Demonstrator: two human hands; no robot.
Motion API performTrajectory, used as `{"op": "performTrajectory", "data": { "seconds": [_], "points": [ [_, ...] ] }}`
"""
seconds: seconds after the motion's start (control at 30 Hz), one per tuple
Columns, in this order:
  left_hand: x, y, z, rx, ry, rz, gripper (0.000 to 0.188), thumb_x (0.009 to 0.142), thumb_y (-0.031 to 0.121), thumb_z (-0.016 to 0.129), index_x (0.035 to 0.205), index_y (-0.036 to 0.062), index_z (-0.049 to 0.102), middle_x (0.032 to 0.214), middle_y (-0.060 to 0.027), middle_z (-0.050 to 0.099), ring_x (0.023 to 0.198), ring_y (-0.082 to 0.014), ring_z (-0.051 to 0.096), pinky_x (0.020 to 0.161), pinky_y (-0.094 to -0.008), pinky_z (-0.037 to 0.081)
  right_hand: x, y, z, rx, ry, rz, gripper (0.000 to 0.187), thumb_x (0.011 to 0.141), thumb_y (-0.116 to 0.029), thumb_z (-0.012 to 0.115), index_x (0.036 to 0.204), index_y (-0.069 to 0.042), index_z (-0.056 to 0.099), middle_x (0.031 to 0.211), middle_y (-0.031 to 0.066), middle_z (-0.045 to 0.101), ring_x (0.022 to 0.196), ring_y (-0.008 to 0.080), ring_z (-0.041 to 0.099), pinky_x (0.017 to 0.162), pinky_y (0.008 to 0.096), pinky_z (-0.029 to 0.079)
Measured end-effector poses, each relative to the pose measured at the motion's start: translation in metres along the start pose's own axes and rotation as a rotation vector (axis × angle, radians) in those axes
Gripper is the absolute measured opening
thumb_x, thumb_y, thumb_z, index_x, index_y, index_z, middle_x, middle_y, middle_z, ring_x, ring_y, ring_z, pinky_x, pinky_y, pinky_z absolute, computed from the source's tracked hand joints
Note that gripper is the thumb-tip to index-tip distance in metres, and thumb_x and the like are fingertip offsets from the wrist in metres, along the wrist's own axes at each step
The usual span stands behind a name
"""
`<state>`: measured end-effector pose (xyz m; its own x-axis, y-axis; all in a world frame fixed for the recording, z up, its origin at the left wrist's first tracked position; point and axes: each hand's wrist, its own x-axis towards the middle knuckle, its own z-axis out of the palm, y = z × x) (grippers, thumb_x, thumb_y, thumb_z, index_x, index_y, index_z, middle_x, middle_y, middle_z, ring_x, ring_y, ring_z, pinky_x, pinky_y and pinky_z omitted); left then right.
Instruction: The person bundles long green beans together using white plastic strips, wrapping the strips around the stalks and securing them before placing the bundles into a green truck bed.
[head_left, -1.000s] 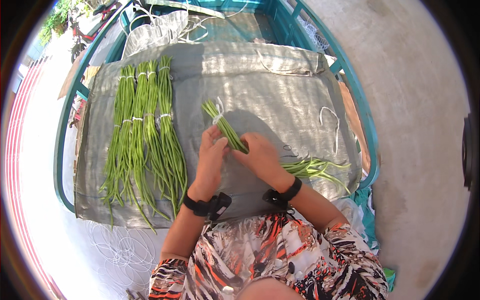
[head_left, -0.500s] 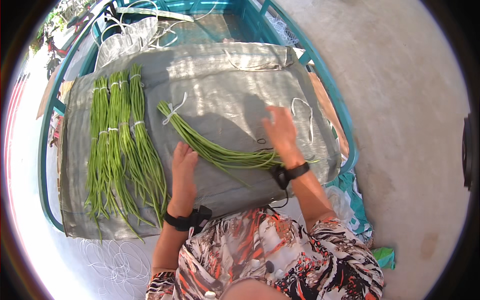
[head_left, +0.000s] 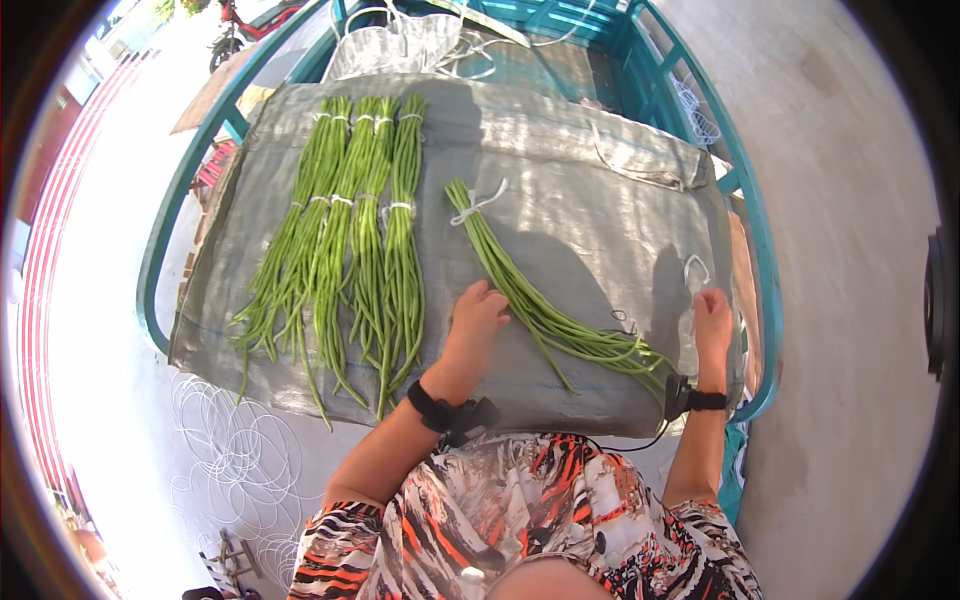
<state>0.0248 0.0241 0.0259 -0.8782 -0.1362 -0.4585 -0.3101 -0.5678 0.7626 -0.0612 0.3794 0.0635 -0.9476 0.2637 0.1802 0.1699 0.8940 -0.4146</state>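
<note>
A bundle of long green beans (head_left: 545, 318) lies slantwise on the grey woven sheet (head_left: 590, 220), tied near its upper end with a white strip (head_left: 478, 202). My left hand (head_left: 474, 335) is beside its left edge, fingers loosely bent and apart, holding nothing. To the right of the beans' lower ends, my right hand (head_left: 712, 318) has its fingers closed at a loose white tie strip (head_left: 697, 268), whose loop shows above the fingertips. Several bundles of long beans (head_left: 345, 220) lie side by side on the left, bound with white ties. Both wrists wear black bands.
The sheet covers part of a teal cart with metal rails (head_left: 757, 250). White strips and a clear plastic bag (head_left: 395, 45) are in the cart's far end. Tangled white cord (head_left: 235, 440) lies on the floor at lower left. A small dark hair-tie-like loop (head_left: 622, 318) rests beside the beans.
My right hand has moved off the beans' lower ends to the loose white strip, its fingers closing. My left hand stays beside the bundle. The view has shifted, so the cart appears farther right.
</note>
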Motion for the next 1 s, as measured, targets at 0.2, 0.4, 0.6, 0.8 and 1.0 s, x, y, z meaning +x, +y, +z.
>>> {"op": "performTrajectory", "data": {
  "seconds": [0.2, 0.4, 0.6, 0.8, 1.0],
  "points": [
    [-0.003, 0.012, 0.007, 0.222, -0.039, -0.077, 0.029, 0.084, 0.013, 0.051, 0.110, 0.0069, 0.060, 0.103, 0.0001, 0.061, 0.100, -0.0111, 0.052, 0.086, -0.0288, 0.038, -0.056, -0.113, 0.043, 0.464, -0.501, -0.377, 0.015, 0.085, -0.018, 0.058, 0.089, -0.004, 0.056, 0.078, 0.0096, 0.060, 0.072, 0.0220, 0.059, 0.068, 0.0333, 0.045],
    [0.012, -0.004, -0.009, 0.085, -0.087, -0.105, 0.027, 0.083, 0.013, 0.052, 0.107, 0.0068, 0.061, 0.100, 0.0000, 0.062, 0.091, -0.0094, 0.055, 0.081, -0.0262, 0.040, -0.091, -0.155, 0.082, 0.197, -0.419, -0.519, 0.017, 0.086, -0.021, 0.057, 0.092, -0.006, 0.055, 0.084, 0.0125, 0.063, 0.081, 0.0335, 0.060, 0.070, 0.0403, 0.046],
    [0.003, 0.007, -0.002, 0.229, -0.130, -0.124, 0.028, 0.083, 0.011, 0.052, 0.109, 0.0060, 0.060, 0.095, -0.0019, 0.063, 0.090, -0.0105, 0.057, 0.079, -0.0258, 0.042, -0.090, -0.147, 0.095, 0.430, -0.540, -0.342, 0.015, 0.086, -0.019, 0.057, 0.093, -0.005, 0.056, 0.082, 0.0111, 0.063, 0.076, 0.0272, 0.061, 0.069, 0.0360, 0.046],
    [-0.016, 0.005, 0.008, -0.033, -0.010, -0.090, 0.033, 0.086, 0.017, 0.053, 0.117, 0.0069, 0.053, 0.098, -0.0033, 0.061, 0.086, -0.0144, 0.058, 0.075, -0.0294, 0.046, -0.094, -0.151, 0.097, 0.883, -0.814, -0.049, 0.017, 0.088, -0.016, 0.059, 0.094, 0.000, 0.056, 0.078, 0.0019, 0.058, 0.072, 0.0074, 0.053, 0.065, 0.0236, 0.044],
    [-0.010, -0.005, 0.001, -0.205, 0.012, -0.198, 0.027, 0.091, 0.023, 0.045, 0.112, 0.0075, 0.053, 0.098, -0.0049, 0.061, 0.088, -0.0183, 0.059, 0.076, -0.0323, 0.047, -0.098, -0.153, 0.102, 0.941, -0.846, -0.055, 0.014, 0.088, -0.015, 0.058, 0.093, -0.001, 0.056, 0.079, 0.0013, 0.058, 0.072, 0.0072, 0.053, 0.064, 0.0220, 0.044]
  ]
}}
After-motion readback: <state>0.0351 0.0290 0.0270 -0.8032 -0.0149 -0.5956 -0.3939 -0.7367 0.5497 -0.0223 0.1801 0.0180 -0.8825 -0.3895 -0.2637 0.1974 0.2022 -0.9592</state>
